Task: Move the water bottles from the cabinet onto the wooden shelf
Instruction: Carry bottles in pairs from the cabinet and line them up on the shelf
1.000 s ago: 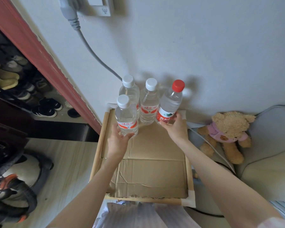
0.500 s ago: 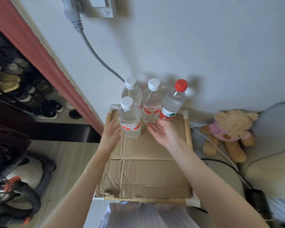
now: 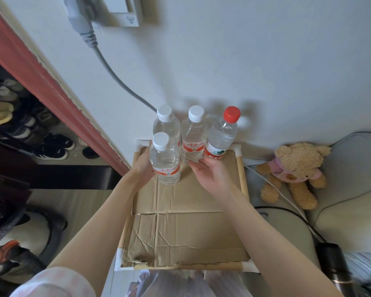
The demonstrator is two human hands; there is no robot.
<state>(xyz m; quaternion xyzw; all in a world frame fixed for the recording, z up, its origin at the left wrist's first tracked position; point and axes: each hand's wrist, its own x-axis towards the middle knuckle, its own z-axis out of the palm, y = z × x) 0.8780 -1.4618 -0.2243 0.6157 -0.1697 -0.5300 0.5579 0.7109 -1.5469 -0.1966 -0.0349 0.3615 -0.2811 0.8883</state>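
Cardboard [image 3: 186, 228] carries four water bottles. The right hand [image 3: 210, 174] lies palm-up, fingers spread, holding nothing; the left hand [image 3: 145, 161], behind the front white-capped bottle [image 3: 165, 161], hides its fingers.

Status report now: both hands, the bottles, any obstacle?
Left hand behind front bottle, grip unclear. Right hand open, holding nothing. Four bottles upright on wooden shelf. No obstacle seen.
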